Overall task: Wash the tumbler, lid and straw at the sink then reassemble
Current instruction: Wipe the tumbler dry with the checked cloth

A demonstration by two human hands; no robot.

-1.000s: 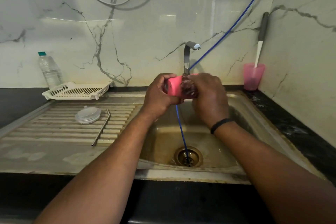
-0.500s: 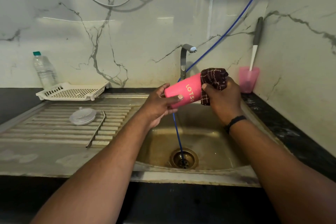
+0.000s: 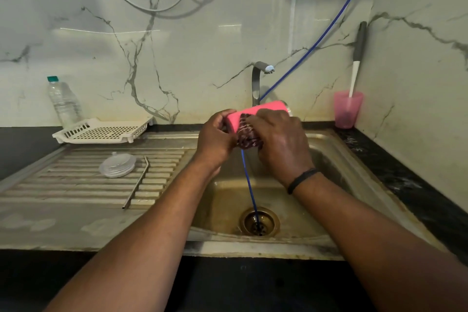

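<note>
At the far left of the dark worktop [image 3: 20, 149] a clear water bottle [image 3: 63, 101] with a green cap stands against the marble wall, and just beside it a white perforated tray [image 3: 103, 130] sits at the back edge of the steel drainboard [image 3: 63, 185]. On the drainboard's ribs lies the clear round lid [image 3: 117, 164], flat, and just to its right the metal straw [image 3: 136, 182] lies lengthwise, its bent end pointing toward the wall; the two sit close but I cannot tell whether they touch.

Over the sink basin [image 3: 329, 159], your left hand [image 3: 215, 138] grips the left end of the pink tumbler [image 3: 258, 110], fingers curled round it. The tumbler lies nearly on its side, slightly tilted up toward the right, its glossy pink wall showing only along the top, with a silvery edge at its right end; its mouth is hidden. Your right hand [image 3: 281, 139] presses a dark checked cloth [image 3: 247, 134] against the tumbler's body, fingers wrapped over cloth and cup together. A black band circles that wrist.

Behind your hands rises the steel tap [image 3: 258, 76]. A thin blue hose [image 3: 316, 43] comes down from the upper right, passes behind the hands and runs into the drain [image 3: 259, 223]. In the right corner a translucent pink cup [image 3: 347, 109] stands on the worktop, holding a white-and-grey handled tool [image 3: 357, 61] that leans against the wall.
</note>
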